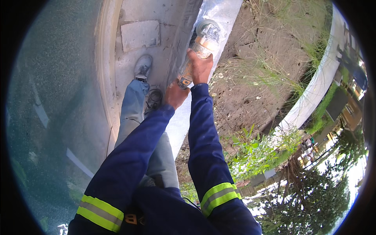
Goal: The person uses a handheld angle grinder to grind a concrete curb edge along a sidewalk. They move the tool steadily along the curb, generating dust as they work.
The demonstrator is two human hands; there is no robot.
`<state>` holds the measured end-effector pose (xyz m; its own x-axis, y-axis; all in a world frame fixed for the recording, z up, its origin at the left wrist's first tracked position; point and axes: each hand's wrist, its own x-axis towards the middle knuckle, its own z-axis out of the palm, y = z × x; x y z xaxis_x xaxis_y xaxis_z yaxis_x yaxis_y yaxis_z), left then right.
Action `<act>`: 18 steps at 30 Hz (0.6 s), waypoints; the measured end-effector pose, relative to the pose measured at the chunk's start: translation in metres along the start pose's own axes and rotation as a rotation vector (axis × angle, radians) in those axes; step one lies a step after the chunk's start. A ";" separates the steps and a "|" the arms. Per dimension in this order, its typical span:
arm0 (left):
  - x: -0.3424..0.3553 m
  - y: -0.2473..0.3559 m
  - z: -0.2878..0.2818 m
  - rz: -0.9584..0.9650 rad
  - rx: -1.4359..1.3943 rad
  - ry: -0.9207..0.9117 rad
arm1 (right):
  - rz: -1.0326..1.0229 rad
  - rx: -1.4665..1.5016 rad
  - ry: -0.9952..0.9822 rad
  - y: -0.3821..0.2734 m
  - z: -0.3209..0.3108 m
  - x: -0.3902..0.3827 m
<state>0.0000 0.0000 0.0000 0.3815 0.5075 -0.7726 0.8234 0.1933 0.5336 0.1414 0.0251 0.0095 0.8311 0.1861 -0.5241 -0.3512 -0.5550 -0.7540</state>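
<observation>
A dusty, worn orange angle grinder [202, 47] with a grey head sits over the pale wall top [229, 11], head pointing away. The right hand [201, 67] wraps its body; the left hand [177, 94] grips its rear end, both arms stretched forward.

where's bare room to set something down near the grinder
Bare: the pale top of the low wall, between the left sleeve and right sleeve; pavement between the rectangular slab and that wall. Crowded: farther up that top, where the left hand and right hand hold the angle grinder; the soil bed's grassy right side.
</observation>
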 end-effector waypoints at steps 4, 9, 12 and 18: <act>-0.001 -0.002 -0.005 0.042 -0.108 0.012 | -0.025 -0.045 0.013 0.001 0.008 -0.002; 0.020 0.010 -0.009 0.045 -0.076 -0.041 | -0.049 0.006 0.051 -0.004 0.008 0.023; 0.025 0.017 -0.005 0.015 0.026 -0.031 | -0.034 -0.020 0.079 -0.007 0.000 0.029; -0.001 0.004 -0.003 -0.011 -0.034 -0.012 | -0.003 0.036 -0.011 0.002 0.000 0.000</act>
<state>0.0015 0.0026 0.0041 0.3777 0.4950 -0.7825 0.8128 0.2274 0.5363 0.1410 0.0240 0.0080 0.8273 0.1966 -0.5262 -0.3644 -0.5251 -0.7691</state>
